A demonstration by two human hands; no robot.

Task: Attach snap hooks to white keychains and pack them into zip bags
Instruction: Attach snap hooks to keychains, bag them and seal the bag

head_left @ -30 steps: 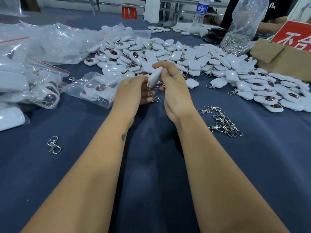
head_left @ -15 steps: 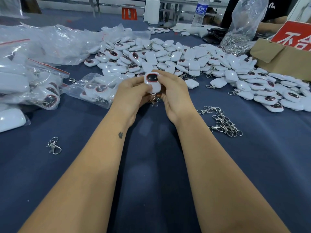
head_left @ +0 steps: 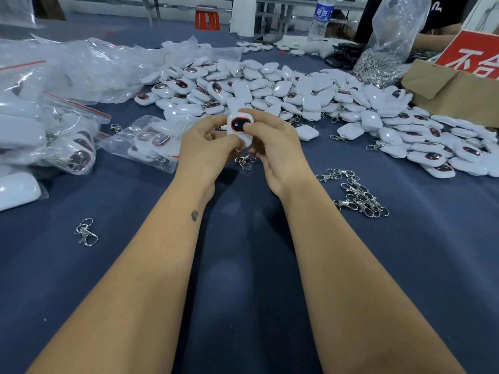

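Hooks lie loose on the counter (head_left: 243, 292) nearer than the held keychain (head_left: 239, 127): one stray snap hook (head_left: 86, 234) to its left, a small cluster of hooks (head_left: 356, 195) to its right. Left hand (head_left: 205, 149) and right hand (head_left: 275, 147) both pinch that keychain, dark face up, a hook (head_left: 244, 160) dangling beneath, probably to check the attachment. Beyond it, the heap of keychains (head_left: 297, 90) and a part-filled zip bag (head_left: 145, 141) crowd the counter.

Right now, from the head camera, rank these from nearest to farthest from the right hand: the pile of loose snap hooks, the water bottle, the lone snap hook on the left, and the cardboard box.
1. Pile of snap hooks: just right of the right hand.
2. Lone snap hook: far left, near edge.
3. Cardboard box: far right.
4. Water bottle: at the back.
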